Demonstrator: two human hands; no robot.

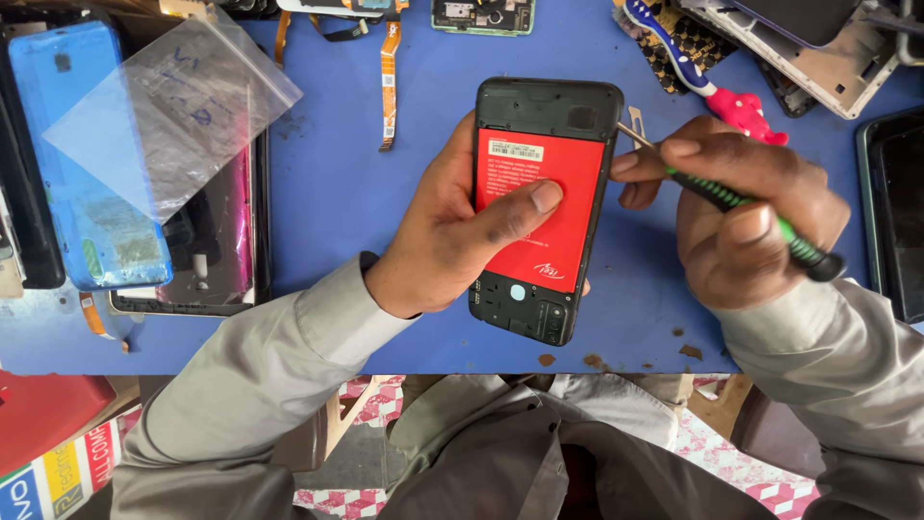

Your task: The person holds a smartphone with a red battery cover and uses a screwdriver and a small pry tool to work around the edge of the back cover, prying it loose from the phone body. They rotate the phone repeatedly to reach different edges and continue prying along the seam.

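Phone (539,207): opened, red battery showing, middle of blue table (327,193); light, rigid, fragile inside; best held by side edges.
Left hand (452,236): wrapped round phone, thumb pressing battery.
Right hand (746,217): closed on green-handled tool (760,214), tip at phone's right edge.
Far left: clear plastic bag (168,111).
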